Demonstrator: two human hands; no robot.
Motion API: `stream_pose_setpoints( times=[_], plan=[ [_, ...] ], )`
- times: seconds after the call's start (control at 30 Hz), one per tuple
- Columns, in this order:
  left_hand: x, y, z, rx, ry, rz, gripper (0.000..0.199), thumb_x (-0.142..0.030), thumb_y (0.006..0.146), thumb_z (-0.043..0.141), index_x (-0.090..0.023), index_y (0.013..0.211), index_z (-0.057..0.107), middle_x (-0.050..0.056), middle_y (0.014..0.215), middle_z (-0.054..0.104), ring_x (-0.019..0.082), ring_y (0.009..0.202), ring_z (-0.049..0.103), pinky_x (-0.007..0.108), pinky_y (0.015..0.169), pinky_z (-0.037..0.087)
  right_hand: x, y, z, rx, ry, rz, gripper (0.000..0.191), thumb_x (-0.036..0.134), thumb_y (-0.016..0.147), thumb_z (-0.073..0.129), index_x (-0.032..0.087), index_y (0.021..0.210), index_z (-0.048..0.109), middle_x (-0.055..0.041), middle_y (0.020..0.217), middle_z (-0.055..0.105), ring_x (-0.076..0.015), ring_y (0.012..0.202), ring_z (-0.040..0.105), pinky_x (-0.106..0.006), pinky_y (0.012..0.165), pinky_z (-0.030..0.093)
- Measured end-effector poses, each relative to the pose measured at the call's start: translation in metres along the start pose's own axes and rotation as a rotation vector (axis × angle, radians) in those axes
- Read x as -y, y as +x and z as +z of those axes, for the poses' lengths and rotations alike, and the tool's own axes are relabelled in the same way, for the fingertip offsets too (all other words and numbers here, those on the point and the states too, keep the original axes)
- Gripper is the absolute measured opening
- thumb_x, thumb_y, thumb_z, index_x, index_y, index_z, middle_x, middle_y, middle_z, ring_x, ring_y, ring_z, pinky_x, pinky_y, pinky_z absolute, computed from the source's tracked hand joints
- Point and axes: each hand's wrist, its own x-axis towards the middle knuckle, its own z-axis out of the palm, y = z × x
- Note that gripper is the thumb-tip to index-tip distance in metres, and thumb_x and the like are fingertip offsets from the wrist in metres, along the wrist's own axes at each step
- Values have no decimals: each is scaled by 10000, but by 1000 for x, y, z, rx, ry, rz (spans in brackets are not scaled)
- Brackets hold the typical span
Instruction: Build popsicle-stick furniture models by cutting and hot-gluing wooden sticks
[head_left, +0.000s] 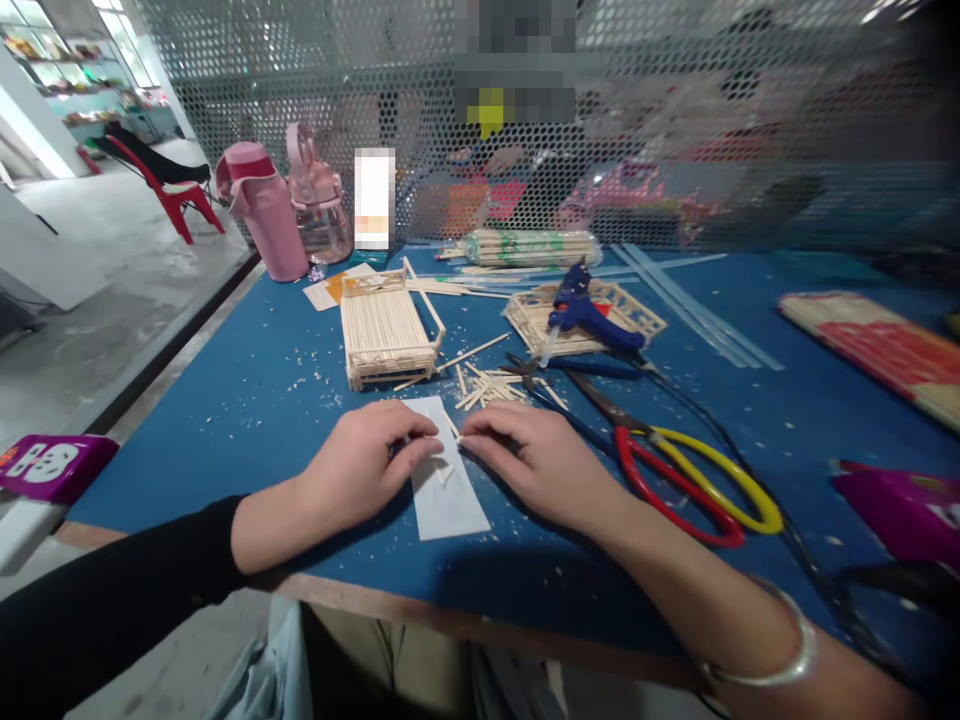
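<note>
Thin wooden stick (451, 425) | right hand (536, 455): pinched on its end | left hand (367, 450): fingertips near together, hold unclear | step: likely positioning over paper strip (450, 512) | next: calls for steady fingertips

Wide lane on the left: blue tabletop (232, 430) lay open beside the left hand (367, 455)! Rightward, though, pliers (530, 381), scissors (626, 452) (handles splayed) and a glue gun (581, 312) crowded the path beyond the right hand (540, 452)
</note>
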Motion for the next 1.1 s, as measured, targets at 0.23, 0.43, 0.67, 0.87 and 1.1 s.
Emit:
stream_pose_setpoints(
  times=[0.23, 0.43, 0.67, 0.87, 1.1],
  plan=[
    [-6, 15, 9, 140, -61, -120, 110, -207, 825, 629, -156, 876, 712, 65, 819, 751, 193, 726, 674, 293, 649, 508, 1, 1, 2, -102, -7, -48, 155, 208, 905, 506, 171, 809, 623, -40, 768, 659, -148, 742, 585, -283, 691, 445],
    [-2, 22, 11, 141, -151, -148, 166, -202, 868, 569, -173, 816, 723, 37, 744, 744, 161, 649, 657, 265, 609, 503, 0, -1, 1, -102, 0, -55, 152, 202, 912, 489, 172, 823, 609, -37, 765, 640, -146, 740, 567, -282, 691, 433],
    [12, 11, 1, 166, 121, -45, 256, -239, 777, 688, -138, 1009, 657, 96, 892, 733, 234, 821, 664, 360, 725, 536, -1, 2, 2, 97, -224, -84, 162, 190, 898, 458, 157, 836, 604, -75, 805, 643, -196, 789, 547, -349, 744, 381],
    [8, 14, 0, -56, 21, 130, 164, -210, 881, 557, -146, 744, 622, 36, 676, 661, 151, 648, 598, 267, 627, 502, 8, 6, -3, 72, 297, 179, 161, 270, 884, 479, 186, 778, 567, -2, 710, 558, -130, 672, 477, -265, 635, 367],
    [10, 19, 12, -129, -199, 266, 194, -246, 874, 602, -178, 1017, 714, 84, 883, 728, 158, 803, 678, 265, 713, 556, 13, -1, 6, 92, 1207, 573, 340, 472, 721, 708, 166, 779, 572, 47, 628, 474, -62, 532, 364, -215, 516, 269]
  ],
)
